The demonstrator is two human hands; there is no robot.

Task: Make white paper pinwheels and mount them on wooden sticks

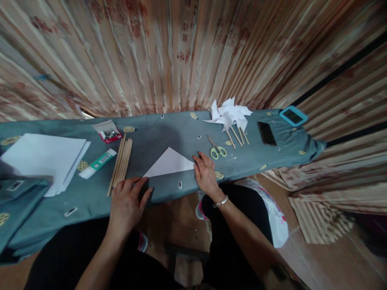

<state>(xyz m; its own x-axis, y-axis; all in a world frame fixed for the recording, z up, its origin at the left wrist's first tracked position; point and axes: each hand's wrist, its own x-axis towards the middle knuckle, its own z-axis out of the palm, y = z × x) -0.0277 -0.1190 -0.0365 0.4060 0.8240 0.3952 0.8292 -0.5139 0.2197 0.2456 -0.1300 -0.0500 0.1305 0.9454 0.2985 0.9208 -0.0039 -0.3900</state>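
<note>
A white sheet of paper (171, 163), folded to a triangle, lies on the cloth-covered table with its peak pointing away from me. At its left corner, my left hand (128, 199) touches the paper with an outstretched index finger, the thumb standing apart. My right hand (206, 175) has the right corner between thumb and fingers. Beyond the right hand lie scissors (218, 152) with yellow-green handles. Several wooden sticks (122, 161) lie in a bundle just past my left fingers.
On the left are a stack of white paper (45, 157), a green-and-white glue tube (98, 163) and an open red box (109, 133) of small metal pieces. Paper pinwheels (229, 112) on sticks, a phone (267, 133) and a blue-framed clock (293, 116) lie right. A curtain (169, 60) hangs behind.
</note>
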